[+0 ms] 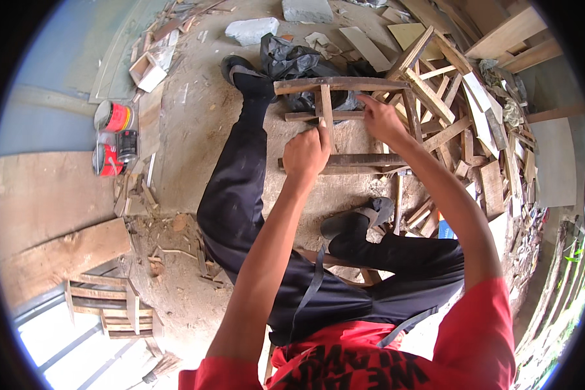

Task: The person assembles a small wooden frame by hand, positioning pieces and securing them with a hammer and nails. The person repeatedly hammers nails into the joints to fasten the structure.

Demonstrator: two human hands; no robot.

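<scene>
A wooden frame [344, 84] of dark rails and lighter pieces lies in front of me, between my legs. My left hand [305, 153] is closed on the lower end of an upright wooden slat [327, 104], its thumb pressed along the wood. The slat crosses a short inner crosspiece [299, 117] and reaches the far rail. My right hand [385, 121] is beside the frame's right side, its index finger stretched left toward the inside of the frame. Its other fingers look curled, and I see nothing held in them. A nearer rail [370, 160] runs below both hands.
Scrap wood [442, 97] is heaped on the right. A black plastic bag [289, 57] lies beyond the frame, near pale blocks [252, 30]. Red-labelled cans [108, 160] stand at left beside plywood [52, 195]. A slatted wooden piece [114, 302] is at lower left.
</scene>
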